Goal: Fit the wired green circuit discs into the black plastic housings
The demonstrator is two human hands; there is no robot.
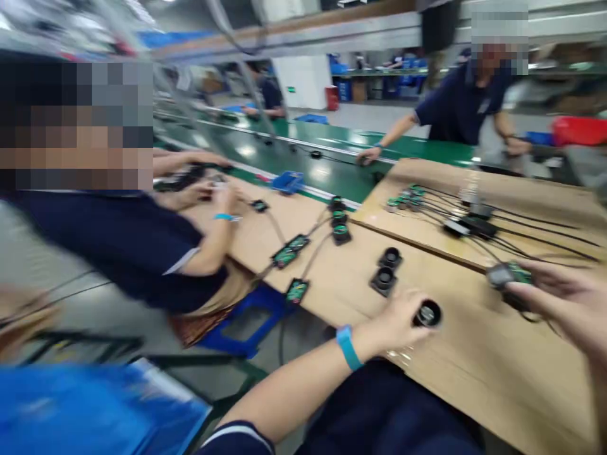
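Note:
Near the front edge of the wooden table, my left hand is closed round a round black housing whose open end faces up. Two more black housings stand just beyond that hand. At the right, my right hand grips a small black case with a green circuit board between thumb and fingers, and a dark cable runs from it. Motion blur hides the finer parts of the board.
Left of my hands lie cabled circuit boards in black cases and several round housings with green boards. Black cables spread over the raised board. A co-worker sits at left; another reaches over the green conveyor. A blue tray stands beside it.

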